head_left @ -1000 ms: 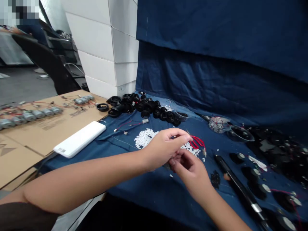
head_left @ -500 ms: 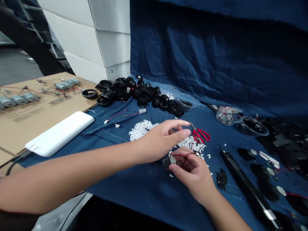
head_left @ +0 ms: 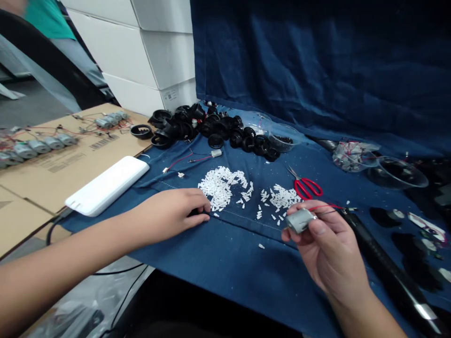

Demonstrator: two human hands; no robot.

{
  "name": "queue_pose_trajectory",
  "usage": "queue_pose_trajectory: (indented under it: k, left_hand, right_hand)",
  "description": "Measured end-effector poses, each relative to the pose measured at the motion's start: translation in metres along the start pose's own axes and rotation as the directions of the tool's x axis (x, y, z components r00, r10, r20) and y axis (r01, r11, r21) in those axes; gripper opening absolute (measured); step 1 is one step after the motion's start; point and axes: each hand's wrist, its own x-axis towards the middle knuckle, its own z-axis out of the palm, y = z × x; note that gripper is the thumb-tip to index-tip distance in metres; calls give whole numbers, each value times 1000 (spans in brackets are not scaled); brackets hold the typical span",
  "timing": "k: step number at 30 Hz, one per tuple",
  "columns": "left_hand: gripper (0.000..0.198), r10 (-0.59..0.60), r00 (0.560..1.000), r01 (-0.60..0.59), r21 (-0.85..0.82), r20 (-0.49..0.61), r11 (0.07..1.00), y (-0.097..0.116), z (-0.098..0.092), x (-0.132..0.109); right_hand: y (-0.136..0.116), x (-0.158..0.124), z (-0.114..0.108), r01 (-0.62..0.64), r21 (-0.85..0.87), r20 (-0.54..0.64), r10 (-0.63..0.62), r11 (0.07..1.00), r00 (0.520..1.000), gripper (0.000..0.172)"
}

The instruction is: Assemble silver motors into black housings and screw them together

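My right hand (head_left: 333, 244) holds a small silver electric motor (head_left: 299, 220) between thumb and fingers, above the blue cloth. A red wire (head_left: 322, 206) and a dark wire run from the motor's end over the fingers. My left hand (head_left: 179, 209) rests low at the near left edge of a pile of small white plastic pieces (head_left: 216, 188). Its fingers are curled, with a gap between them and the thumb; nothing shows in it. A second, smaller heap of white pieces (head_left: 282, 197) lies just beyond the motor.
Red-handled scissors (head_left: 308, 188) lie behind the right hand. Black round housings (head_left: 211, 126) are heaped at the back. A white oblong device (head_left: 109, 185) sits at left, beside cardboard (head_left: 81, 162) bearing several motors. A black rod-shaped tool (head_left: 387, 267) and clear bowls (head_left: 398, 171) are at right.
My left hand has moved left and away from the right hand, down to the white pile. My right hand has shifted right and turned, bringing the motor into plain sight.
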Motion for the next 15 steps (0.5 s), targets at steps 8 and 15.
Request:
queue_pose_trajectory:
  k: [8, 15]
  left_hand:
    - [17, 79, 995, -70, 135, -64, 988, 12, 7, 10]
    - [24, 125, 988, -110, 161, -86, 981, 19, 11, 9]
  right_hand:
    - [7, 4, 0, 5, -84, -39, -8, 996, 999, 22]
    - [6, 5, -3, -1, -60, -62, -2, 998, 998, 20]
